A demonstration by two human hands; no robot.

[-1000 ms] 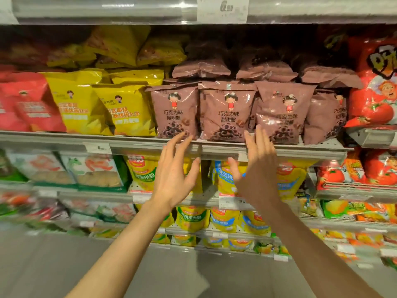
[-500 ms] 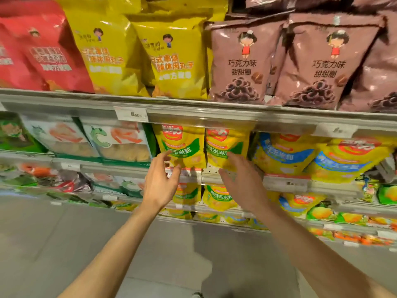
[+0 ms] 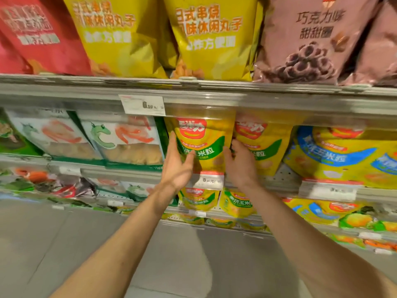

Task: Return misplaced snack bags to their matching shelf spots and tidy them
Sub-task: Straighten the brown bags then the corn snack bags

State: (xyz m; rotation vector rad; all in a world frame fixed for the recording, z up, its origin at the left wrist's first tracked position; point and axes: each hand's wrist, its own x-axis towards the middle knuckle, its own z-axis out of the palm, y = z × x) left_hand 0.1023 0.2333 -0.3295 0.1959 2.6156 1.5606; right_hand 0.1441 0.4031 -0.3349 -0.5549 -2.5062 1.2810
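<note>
A yellow corn snack bag with a green band stands on the second shelf under the upper shelf edge. My left hand presses its left side, fingers spread along the edge and thumb on the front. My right hand holds its right side, fingers curled between it and a second identical bag. To the right stand yellow corn bags with a blue band.
Above are red, yellow and brown chocolate-ring bags. White-and-green shrimp chip bags stand left of my hands. Price tags hang on the shelf rails. More corn bags fill lower shelves above the grey floor.
The view and both hands dropped from the brown bags on the upper shelf to the shelf below. My hands now clasp the sides of a green-banded corn bag.
</note>
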